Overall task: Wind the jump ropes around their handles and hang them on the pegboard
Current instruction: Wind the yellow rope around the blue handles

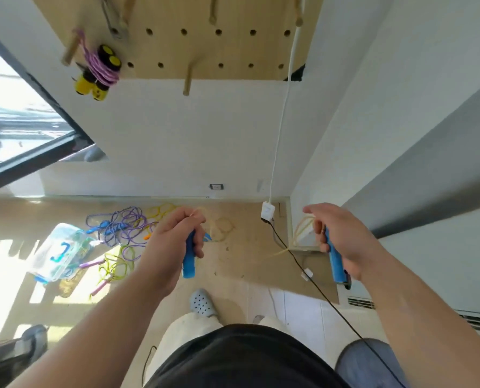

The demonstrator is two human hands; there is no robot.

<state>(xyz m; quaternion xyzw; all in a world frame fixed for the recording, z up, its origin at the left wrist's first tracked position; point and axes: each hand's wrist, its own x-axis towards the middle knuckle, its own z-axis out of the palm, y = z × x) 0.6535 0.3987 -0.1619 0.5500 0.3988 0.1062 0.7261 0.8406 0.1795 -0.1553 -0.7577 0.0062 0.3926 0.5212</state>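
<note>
Our left hand (174, 242) curls round the left blue plastic handle (189, 261); our right hand (345, 245) grips the right blue plastic handle (334, 259); the thin yellow rope (299, 229) hangs between them, blurred, above the floor's far edge; winding looks not yet begun; next we should join the handles, wrap the rope round them, then hang the bundle on the wooden pegboard (205, 49), near the wound purple rope (100, 70).

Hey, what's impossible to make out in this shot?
Head view:
- Yellow rope: motion-blurred; its path between the handles is unclear.
- Left handle top: hidden inside left hand.
- Right handle top: hidden by right hand.
- Pegboard: upper part cut off by top edge.
- Box: contents washed out by glare.
</note>
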